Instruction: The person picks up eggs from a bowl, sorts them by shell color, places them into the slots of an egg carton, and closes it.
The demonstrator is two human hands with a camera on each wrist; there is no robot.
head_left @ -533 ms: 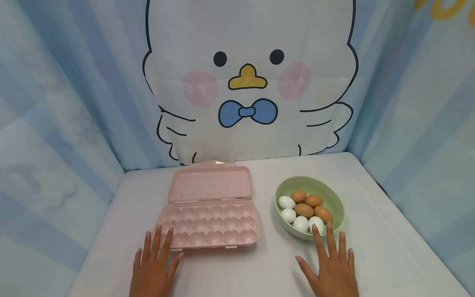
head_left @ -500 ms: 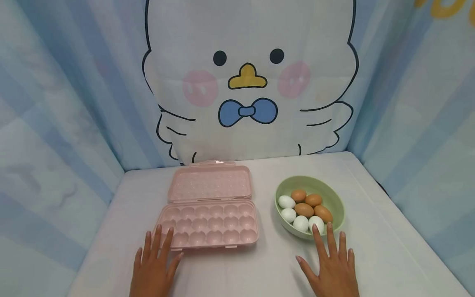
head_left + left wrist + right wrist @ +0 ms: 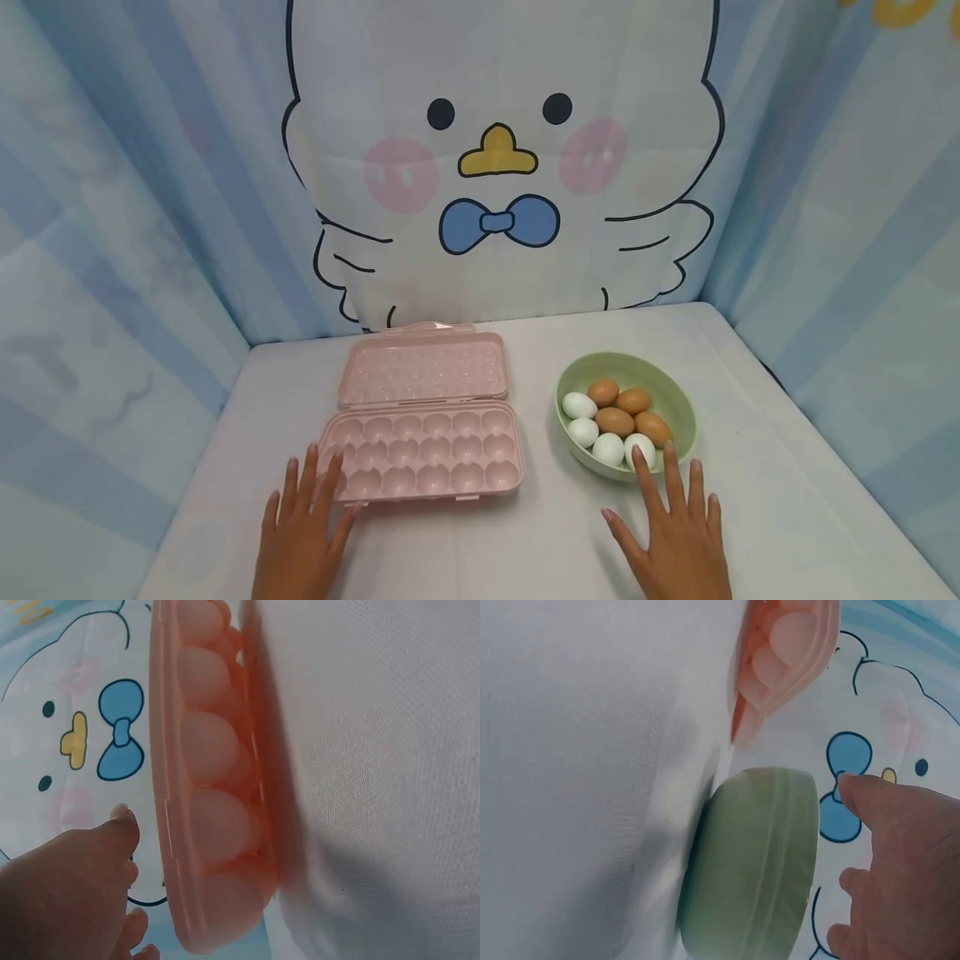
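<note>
green bowl (image 3: 678, 406) – eight eggs (image 3: 615, 422), pink tray (image 3: 420, 450)

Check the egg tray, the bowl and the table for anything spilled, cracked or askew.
Nothing stands out. The pink egg tray lies open and empty, and eight eggs sit whole in the green bowl. Both hands, left hand and right hand, rest flat.

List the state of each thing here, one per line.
Egg tray: lid open, cups empty.
Bowl: upright, holding eight eggs, four white, four brown.
Left hand: flat, fingers straight, by the tray's corner.
Right hand: flat, fingertips at the bowl's rim.
</note>
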